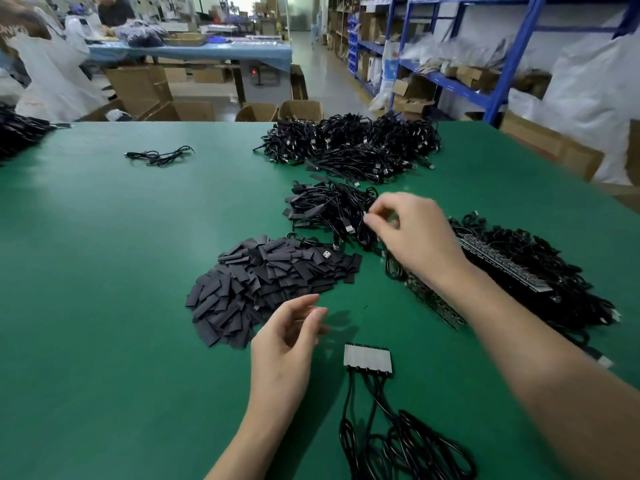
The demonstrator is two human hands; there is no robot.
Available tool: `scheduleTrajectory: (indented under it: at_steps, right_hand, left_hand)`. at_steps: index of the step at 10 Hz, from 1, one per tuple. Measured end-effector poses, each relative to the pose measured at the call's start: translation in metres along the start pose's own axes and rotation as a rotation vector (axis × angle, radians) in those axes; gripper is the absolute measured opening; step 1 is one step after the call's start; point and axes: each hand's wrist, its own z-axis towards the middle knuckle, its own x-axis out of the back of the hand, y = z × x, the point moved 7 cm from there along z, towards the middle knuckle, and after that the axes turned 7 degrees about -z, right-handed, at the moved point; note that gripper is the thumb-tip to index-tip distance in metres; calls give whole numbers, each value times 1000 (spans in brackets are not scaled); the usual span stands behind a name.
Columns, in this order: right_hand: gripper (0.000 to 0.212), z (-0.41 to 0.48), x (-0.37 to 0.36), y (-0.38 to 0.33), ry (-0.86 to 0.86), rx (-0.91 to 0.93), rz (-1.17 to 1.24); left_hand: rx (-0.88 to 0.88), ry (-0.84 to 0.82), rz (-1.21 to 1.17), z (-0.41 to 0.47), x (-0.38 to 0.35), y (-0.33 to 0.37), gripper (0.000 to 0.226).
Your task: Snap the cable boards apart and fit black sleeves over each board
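A strip of joined cable boards lies on the green table near me, its black cables trailing toward the front edge. My left hand hovers just left of the strip, fingers loosely curled and apart, holding nothing. A heap of flat black sleeves lies beyond it. My right hand reaches over a small pile of sleeved cables, thumb and fingers pinched together; whether they hold anything is unclear. More board strips with cables are stacked on the right.
A large heap of finished black cables sits at the far side of the table. A loose cable lies far left, and another dark pile at the left edge. Cardboard boxes and blue shelving stand beyond the table.
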Motion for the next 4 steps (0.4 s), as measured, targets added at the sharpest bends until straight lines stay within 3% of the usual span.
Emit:
scheduleTrajectory:
  at_steps: [1, 2, 3, 4]
  right_hand:
    - [39, 72, 8, -20, -103, 20, -160]
    - [46, 91, 26, -42, -98, 38, -63]
    - [23, 49, 77, -63, 148, 179, 346]
    - [22, -10, 136, -70, 234, 388, 761]
  left_hand:
    - [-14, -70, 84, -3, -5, -1, 15]
    - [-21, -114, 134, -2, -6, -2, 14]
    - [-31, -139, 135, -3, -7, -1, 15]
    - [-25, -144, 133, -2, -10, -2, 15]
